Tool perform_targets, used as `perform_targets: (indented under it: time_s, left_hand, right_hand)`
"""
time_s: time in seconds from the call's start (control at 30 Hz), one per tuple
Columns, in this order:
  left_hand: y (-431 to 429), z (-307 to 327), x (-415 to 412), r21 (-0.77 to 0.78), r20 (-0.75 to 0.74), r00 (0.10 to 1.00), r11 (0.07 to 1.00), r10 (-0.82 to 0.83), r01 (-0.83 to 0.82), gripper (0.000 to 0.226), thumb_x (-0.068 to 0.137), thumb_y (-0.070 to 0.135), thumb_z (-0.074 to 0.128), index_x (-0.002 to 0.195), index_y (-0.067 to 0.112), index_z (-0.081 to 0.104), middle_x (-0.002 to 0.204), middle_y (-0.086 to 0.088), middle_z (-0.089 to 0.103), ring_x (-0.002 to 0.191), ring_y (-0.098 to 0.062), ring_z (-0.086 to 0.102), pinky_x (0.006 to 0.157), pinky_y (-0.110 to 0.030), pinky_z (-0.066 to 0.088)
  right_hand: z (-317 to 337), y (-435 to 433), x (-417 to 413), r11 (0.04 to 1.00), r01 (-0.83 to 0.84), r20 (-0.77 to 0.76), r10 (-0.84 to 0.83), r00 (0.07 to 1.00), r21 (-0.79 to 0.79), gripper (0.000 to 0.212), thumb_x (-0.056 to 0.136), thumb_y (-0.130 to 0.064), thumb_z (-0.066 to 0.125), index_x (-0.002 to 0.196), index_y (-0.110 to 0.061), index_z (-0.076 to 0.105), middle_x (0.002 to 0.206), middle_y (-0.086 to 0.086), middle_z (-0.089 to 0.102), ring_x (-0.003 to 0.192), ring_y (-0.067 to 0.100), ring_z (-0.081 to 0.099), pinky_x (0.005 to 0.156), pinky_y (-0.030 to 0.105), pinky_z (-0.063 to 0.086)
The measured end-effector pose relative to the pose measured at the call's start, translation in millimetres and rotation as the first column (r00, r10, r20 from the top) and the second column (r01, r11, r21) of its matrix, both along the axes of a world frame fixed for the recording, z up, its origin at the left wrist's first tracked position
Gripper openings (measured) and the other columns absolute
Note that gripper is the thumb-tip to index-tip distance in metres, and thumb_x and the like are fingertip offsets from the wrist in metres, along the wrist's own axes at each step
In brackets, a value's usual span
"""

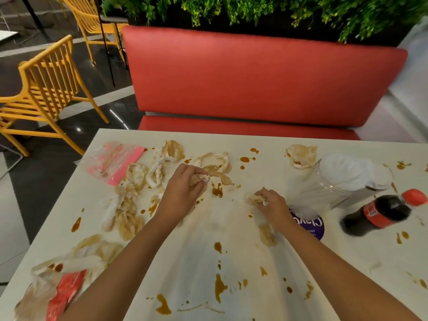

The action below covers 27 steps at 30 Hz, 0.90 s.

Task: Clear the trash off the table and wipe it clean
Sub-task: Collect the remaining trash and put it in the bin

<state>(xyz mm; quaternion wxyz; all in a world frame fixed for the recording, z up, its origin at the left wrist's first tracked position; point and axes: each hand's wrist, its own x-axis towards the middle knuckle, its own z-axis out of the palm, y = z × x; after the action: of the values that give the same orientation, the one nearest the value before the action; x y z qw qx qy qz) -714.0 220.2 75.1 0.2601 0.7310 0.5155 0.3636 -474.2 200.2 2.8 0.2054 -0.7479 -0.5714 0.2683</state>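
Head view showed the left hand (185, 185) curled round a stained napkin wad (202, 178) and the right hand (272, 202) pinching a second wad (256, 198), both down at the table (231, 262). More soiled napkins (127, 218) lay left of the hands, among brown sauce spots (217, 192). Right of the right hand were a clear tub (335, 181), nearest, and a cola bottle (379, 212) beyond.

Single head-worn view, wide-angle. It looks forward and down from the near edge of the worktop (231, 144), close over it, facing the red bench (261, 77) beyond the far edge.
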Motion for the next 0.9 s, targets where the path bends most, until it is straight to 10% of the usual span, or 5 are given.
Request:
perform_targets:
  time_s: [0.37,0.9]
  left_hand:
    - [-8.6,42.2,39.0,0.044,0.109,0.968,0.974,-0.225,0.221,0.012,0.085,0.017,0.065,0.089,0.027,0.059,0.09,0.015,0.052,0.086,0.013,0.048,0.072,-0.003,0.033]
    - [-72.1,47.4,178.0,-0.125,0.197,0.796,0.79,-0.573,0.6,0.02,0.082,0.022,0.067,0.09,0.036,0.054,0.092,0.018,0.055,0.089,-0.003,0.055,0.065,-0.008,0.045]
  right_hand:
    - [61.7,-51.5,0.2,0.931,0.314,-0.413,-0.216,0.885,0.185,0.025,0.085,0.002,0.06,0.103,-0.014,0.062,0.1,0.008,0.058,0.074,0.006,0.052,0.052,0.003,0.042]
    - [117.6,-185.7,118.0,0.691,0.614,-0.363,-0.5,0.787,0.381,0.025,0.084,-0.004,0.064,0.106,-0.016,0.062,0.105,-0.005,0.059,0.089,0.004,0.053,0.071,0.0,0.039]
